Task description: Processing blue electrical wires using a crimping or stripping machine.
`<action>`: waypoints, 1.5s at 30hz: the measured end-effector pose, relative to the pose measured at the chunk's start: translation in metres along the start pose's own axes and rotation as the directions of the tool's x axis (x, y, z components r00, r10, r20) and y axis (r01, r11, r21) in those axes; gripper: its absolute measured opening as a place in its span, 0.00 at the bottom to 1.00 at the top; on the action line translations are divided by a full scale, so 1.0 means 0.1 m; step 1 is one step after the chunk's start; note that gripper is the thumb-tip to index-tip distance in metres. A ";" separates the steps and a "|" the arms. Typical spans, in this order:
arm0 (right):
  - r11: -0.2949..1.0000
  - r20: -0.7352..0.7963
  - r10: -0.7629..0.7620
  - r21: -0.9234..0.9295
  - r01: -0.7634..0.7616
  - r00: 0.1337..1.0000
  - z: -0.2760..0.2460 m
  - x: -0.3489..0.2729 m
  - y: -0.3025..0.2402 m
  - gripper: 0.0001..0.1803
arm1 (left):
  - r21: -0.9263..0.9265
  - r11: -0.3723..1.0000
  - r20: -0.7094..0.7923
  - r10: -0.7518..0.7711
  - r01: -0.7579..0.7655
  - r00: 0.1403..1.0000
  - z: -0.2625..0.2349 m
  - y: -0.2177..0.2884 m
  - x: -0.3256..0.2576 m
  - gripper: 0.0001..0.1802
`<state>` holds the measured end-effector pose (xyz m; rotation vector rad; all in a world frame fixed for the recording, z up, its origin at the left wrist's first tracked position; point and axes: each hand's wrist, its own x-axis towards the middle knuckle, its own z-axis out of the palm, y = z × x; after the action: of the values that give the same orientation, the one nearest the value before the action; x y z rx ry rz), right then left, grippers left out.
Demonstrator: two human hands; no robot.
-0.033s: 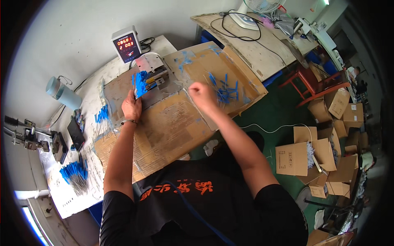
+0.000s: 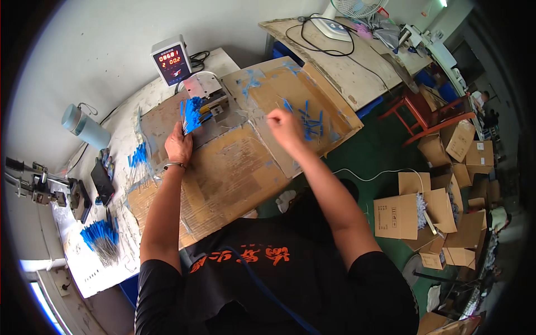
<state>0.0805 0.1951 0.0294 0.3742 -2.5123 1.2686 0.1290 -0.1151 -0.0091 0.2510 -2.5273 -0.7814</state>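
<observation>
Blue-tipped strands [image 2: 192, 114], bunched in left hand [image 2: 178, 148]

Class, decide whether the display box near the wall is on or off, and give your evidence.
On: the display box, beyond the left hand, shows glowing red digits.

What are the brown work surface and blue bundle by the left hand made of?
Brown work surface: apparently cardboard, matte and worn, with ribbed lines.
Blue bundle: perhaps wires with smooth plastic ends, from thin pale stems and bright colour.
</observation>
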 end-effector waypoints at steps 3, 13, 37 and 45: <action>0.947 0.143 0.158 -0.301 -0.110 0.977 -0.33 0.14 0.25 0.04 | 0.111 0.994 0.010 0.019 -0.020 1.000 -0.04 0.01 -0.04 0.11; 0.806 0.102 0.290 -0.562 -0.185 0.952 0.02 0.33 0.37 0.09 | 0.117 0.976 0.074 0.174 -0.181 0.982 0.05 -0.19 0.05 0.20; 0.897 0.205 0.002 -0.434 0.089 0.979 -0.48 0.17 0.25 0.07 | -0.273 0.962 0.051 0.007 0.007 0.999 0.28 -0.66 0.18 0.20; 0.889 0.039 0.021 -0.457 -0.001 0.999 -0.86 0.08 -0.24 0.05 | -0.130 0.987 0.007 -0.091 0.091 0.996 0.03 -0.26 -0.01 0.21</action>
<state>0.0943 0.2505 0.0986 0.2736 -2.7431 0.6346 0.1290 -0.1350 -0.0263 0.3234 -2.4683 -0.9776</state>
